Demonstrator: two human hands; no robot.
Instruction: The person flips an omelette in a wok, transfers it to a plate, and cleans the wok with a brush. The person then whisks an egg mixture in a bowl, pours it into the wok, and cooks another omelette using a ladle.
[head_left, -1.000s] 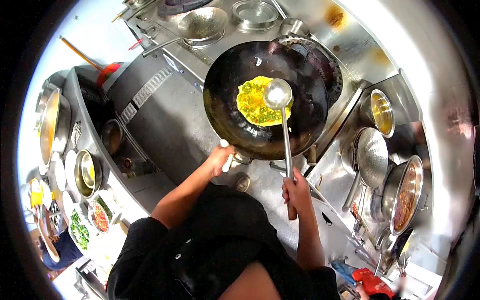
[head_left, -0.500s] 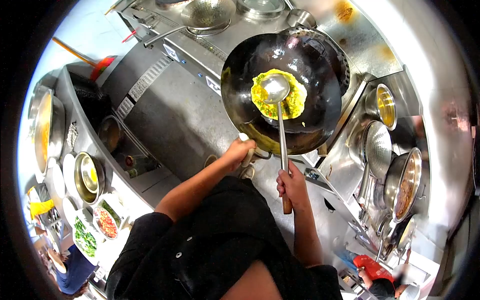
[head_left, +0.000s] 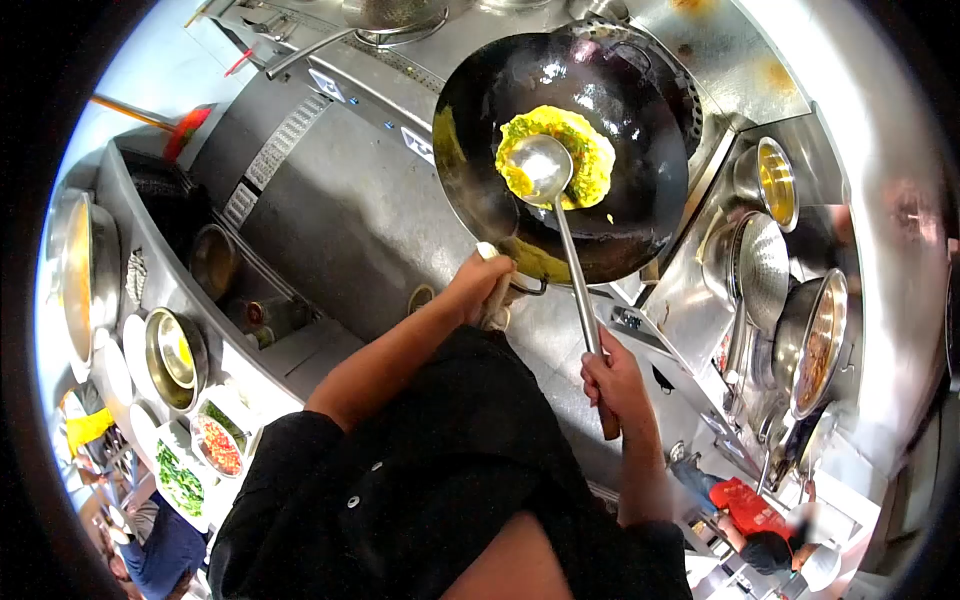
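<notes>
A large dark wok sits tilted over the burner, its near side toward me. In it lies a round yellow omelette with green and red bits. My left hand is closed round a pale cloth at the wok's near handle. My right hand grips the wooden end of a long metal ladle. The ladle's bowl rests on the omelette, to the left of its middle. The cloth hides part of the handle.
On the right counter stand a bowl of yellow liquid, a strainer and a pot of brown food. To the left are chopped red peppers and greens. Co-workers stand at lower left and in a red garment at lower right.
The ladle's handle end has swung to the right with my right hand, while its bowl has stayed on the omelette. My view has shifted slightly, and the wok appears higher.
</notes>
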